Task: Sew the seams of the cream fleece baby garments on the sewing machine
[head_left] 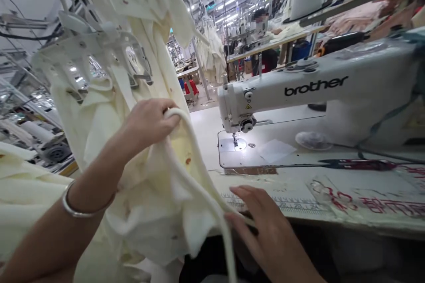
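Note:
Cream fabric with small brownish marks point(133, 203) hangs in folds in front of me, at the left of the sewing machine. My left hand point(148, 124), a silver bangle on its wrist, is closed around a thick cream fabric strip point(195, 154). From that fist the strip runs down to the right in two lengths. Near its lower part is my right hand point(260, 225), fingers apart, with an edge of the cloth passing by the thumb and forefinger. Whether the thumb presses on the cloth I cannot tell.
The white sewing machine point(285, 90) stands on a table point(206, 130) with its needle area lit. Dark-handled snips point(361, 165) and a clear round object point(314, 140) lie there. A white clamp hanger point(89, 48) holds the cloth at upper left. Another person point(262, 31) sits farther back.

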`<state>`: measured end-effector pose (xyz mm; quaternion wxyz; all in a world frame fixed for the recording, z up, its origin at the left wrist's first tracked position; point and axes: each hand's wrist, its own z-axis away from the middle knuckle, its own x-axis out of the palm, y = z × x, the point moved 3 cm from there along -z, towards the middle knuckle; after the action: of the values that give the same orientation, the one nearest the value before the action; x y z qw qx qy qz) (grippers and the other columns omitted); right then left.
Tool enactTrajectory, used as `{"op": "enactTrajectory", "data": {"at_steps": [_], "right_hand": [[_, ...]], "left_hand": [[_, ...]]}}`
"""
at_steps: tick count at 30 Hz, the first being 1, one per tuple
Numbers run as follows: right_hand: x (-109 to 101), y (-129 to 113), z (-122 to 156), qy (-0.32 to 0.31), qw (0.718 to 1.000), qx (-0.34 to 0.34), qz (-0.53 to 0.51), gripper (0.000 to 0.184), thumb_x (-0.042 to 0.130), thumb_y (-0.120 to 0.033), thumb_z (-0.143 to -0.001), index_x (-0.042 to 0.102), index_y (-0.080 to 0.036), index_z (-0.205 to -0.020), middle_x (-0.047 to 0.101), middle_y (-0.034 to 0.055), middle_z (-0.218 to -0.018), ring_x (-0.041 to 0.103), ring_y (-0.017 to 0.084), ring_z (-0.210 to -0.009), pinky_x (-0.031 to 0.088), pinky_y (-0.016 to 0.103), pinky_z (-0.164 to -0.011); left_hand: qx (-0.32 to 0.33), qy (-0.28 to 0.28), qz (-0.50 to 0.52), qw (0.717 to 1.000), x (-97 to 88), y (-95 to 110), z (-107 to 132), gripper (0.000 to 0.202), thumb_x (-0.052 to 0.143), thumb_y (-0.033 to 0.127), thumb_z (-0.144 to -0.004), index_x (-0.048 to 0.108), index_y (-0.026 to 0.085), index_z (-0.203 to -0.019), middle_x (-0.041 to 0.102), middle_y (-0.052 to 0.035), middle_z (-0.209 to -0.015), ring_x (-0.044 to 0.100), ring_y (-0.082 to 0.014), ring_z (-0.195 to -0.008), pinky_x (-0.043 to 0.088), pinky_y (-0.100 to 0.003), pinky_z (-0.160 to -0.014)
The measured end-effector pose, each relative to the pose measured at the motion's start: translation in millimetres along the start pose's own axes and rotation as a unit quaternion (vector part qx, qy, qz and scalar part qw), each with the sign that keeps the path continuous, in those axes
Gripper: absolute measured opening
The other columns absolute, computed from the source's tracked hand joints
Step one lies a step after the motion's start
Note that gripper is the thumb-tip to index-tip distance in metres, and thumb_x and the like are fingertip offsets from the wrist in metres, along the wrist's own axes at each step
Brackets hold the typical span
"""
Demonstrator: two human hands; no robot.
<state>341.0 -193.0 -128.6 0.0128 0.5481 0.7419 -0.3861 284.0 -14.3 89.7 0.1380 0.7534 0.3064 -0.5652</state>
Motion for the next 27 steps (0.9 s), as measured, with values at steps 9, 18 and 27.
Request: {"op": "enactTrajectory", "data": {"at_steps": [9, 18, 27], "right_hand": [[41.7, -29.7, 3.4, 0.000, 0.997, 0.027, -0.069, 0.010, 0.041, -0.022, -0.094, 0.048, -0.017, -0.098, 0.057, 0.0054, -0.080, 0.055, 0.023, -0.071, 0.045, 0.035, -0.063], [49.5, -27.3, 24.6, -0.143, 0.949, 0.133, -0.248, 0.024, 0.043, -0.015, -0.089, 0.049, -0.019, -0.112, 0.050, 0.0081, -0.107, 0.052, 0.021, -0.101, 0.047, 0.033, -0.085], [52.8, -37.4, 36.0, -0.061, 0.991, 0.030, -0.116, 0.022, 0.041, -0.010, -0.091, 0.052, -0.017, -0.109, 0.052, 0.0116, -0.106, 0.053, 0.025, -0.099, 0.048, 0.037, -0.085]], "left_hand": [[-0.030, 0.119, -0.026, 0.992, -28.5, 28.9, -17.5, 0.028, 0.051, 0.027, -0.068, 0.073, 0.020, -0.083, 0.055, -0.0003, -0.061, 0.050, -0.0140, -0.062, 0.041, -0.028, -0.068], [-0.076, 0.238, 0.077, 0.965, -46.5, 13.3, 10.4, 0.028, 0.055, 0.023, -0.069, 0.074, 0.023, -0.089, 0.062, 0.0037, -0.064, 0.050, -0.0082, -0.059, 0.036, -0.021, -0.058], [-0.107, 0.303, 0.081, 0.944, -48.4, 4.6, 21.1, 0.029, 0.056, 0.018, -0.067, 0.075, 0.022, -0.088, 0.058, 0.0047, -0.058, 0.044, -0.0054, -0.054, 0.039, -0.021, -0.061]]}}
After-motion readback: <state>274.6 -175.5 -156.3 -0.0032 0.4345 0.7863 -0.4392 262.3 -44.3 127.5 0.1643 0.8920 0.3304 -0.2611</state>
